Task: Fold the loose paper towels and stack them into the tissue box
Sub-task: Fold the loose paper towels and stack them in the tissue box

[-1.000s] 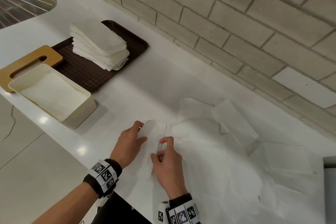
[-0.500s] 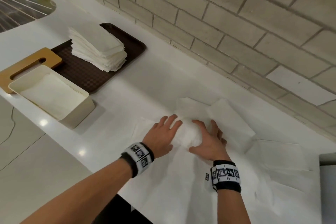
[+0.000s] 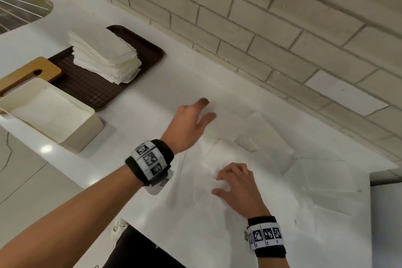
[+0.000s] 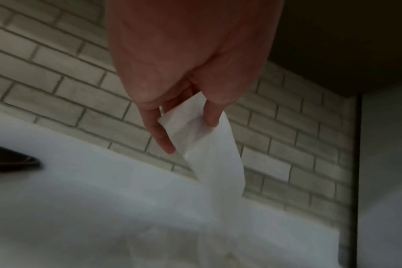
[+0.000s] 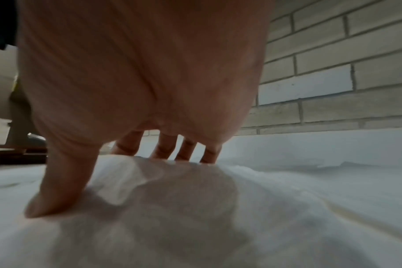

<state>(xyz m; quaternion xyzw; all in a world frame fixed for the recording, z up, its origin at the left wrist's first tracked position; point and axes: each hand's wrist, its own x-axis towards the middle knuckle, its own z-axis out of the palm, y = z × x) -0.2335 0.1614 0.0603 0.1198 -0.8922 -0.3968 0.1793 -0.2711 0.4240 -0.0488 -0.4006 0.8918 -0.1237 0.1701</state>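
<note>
No readable text, left hand point(image 4: 186, 59) now lifted – pinching a paper towel point(image 4: 209, 145), right hand point(image 3: 237, 185) fingers spread, pressing loose towels point(image 3: 282, 220) flat.

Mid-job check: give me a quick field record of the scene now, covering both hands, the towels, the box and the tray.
left hand: pinches a folded paper towel, lifted off the counter
right hand: fingertips press on the loose paper towels
loose paper towels: spread over the white counter by the brick wall
tissue box: open, white sheets inside, wooden lid behind it
brown tray: carries a stack of folded towels
</note>
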